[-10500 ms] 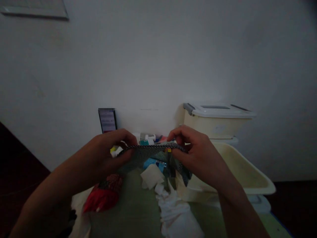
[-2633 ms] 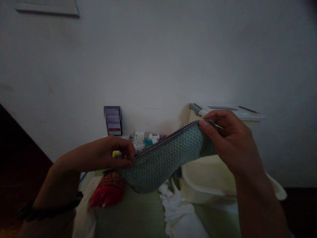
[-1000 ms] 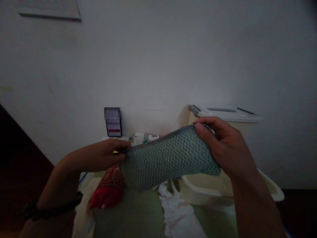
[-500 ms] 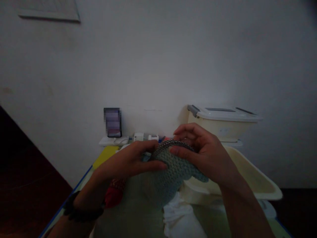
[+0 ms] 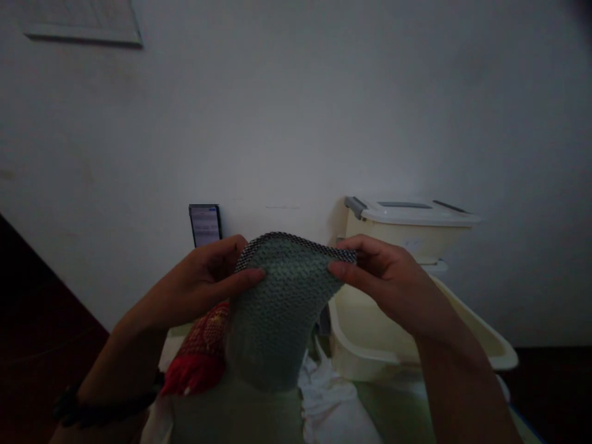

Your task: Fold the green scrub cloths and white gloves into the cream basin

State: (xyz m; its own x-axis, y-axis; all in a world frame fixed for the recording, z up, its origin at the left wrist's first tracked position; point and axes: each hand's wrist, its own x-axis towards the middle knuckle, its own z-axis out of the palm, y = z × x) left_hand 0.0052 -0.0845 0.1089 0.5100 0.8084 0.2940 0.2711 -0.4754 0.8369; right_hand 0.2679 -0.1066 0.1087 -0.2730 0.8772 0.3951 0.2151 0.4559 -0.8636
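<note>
Between my hands a grey-green knitted piece [image 5: 282, 308], with a black-and-white band along its top edge, hangs spread out. It is tube-like, perhaps a sock or a cap; I cannot tell which. My left hand [image 5: 213, 274] pinches its upper left edge, thumb in front and fingers behind. At the upper right corner, my right hand [image 5: 377, 265] grips the band in the same way. A red patterned knitted item [image 5: 198, 357] lies left of it on the table. White cloth [image 5: 333, 401] with a gathered edge lies below, to the right.
A cream open basin [image 5: 365, 364] stands at the right of the table [image 5: 235, 419]. Behind it is a lidded storage box [image 5: 407, 240] with grey latches. A phone [image 5: 206, 225] stands propped against the wall at the back left.
My hands have moved apart, the left one leftward, stretching the bunched knitted piece out flat. More of the red knitted item shows. The view has shifted slightly.
</note>
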